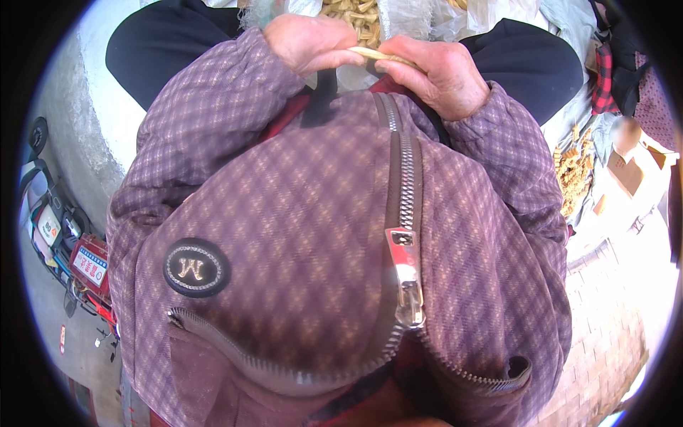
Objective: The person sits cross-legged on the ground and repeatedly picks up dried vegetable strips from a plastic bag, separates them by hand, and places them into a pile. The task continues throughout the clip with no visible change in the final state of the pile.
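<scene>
A thin, pale yellow strip (375, 54), like a dried, twisted stalk or husk, is stretched between my two hands above my lap. My left hand (313, 44) pinches its left end between thumb and fingers. The other end is pinched by my right hand (440, 72), which lies slightly nearer to me. Just beyond my hands is a pile of similar pale yellow twisted pieces (353, 16). A whitish plastic sack (405, 18) lies beside that pile. The exact kind of the strip cannot be made out.
My bent knees in dark trousers (526, 64) flank the work. To the right lie a yellow-brown knotted bunch (575, 171), a cardboard box (626, 174) and a red-black checked cloth (603, 78). A red vehicle (89, 263) stands at left on grey ground. Paving (597, 320) spreads at lower right.
</scene>
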A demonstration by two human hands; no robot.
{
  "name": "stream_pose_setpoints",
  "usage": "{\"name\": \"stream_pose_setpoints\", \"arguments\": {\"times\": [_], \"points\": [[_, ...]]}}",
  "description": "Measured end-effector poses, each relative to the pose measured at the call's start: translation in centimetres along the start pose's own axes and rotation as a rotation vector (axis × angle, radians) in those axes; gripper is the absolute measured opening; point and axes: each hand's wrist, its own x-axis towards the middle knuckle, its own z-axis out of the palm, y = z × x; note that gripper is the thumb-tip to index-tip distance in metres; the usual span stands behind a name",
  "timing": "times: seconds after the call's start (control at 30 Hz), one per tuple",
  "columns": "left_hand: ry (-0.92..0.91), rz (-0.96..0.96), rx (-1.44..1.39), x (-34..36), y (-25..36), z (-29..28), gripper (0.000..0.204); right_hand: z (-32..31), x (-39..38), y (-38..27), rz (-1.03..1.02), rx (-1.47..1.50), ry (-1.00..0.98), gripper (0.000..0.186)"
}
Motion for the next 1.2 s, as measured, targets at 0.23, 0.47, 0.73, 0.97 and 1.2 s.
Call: {"name": "stream_pose_setpoints", "arguments": {"times": [0.23, 0.47, 0.73, 0.97, 1.2], "points": [[0.247, -0.01, -0.181, 0.7, -0.3, -0.4, 0.017, -1.7, 1.1, -0.1, 0.068, 0.18, 0.106, 0.014], [0.57, -0.252, -0.103, 3.9, -1.0, -10.9, 0.018, -8.4, 9.9, -1.9, -0.135, 0.118, 0.442, 0.018], [0.658, -0.339, 0.03, 6.3, -5.2, -15.0, 0.018, -11.8, 15.7, -2.4, -0.123, 0.121, 0.499, 0.014], [0.769, -0.309, 0.011, 6.5, -8.5, -12.0, 0.017, -10.2, 17.0, 3.6, -0.019, -0.223, 0.622, 0.021], [0.679, -0.32, -0.752, 4.2, -4.9, -10.5, 0.024, -8.6, 12.9, 0.9, -0.26, 0.033, 0.512, 0.028]]}}
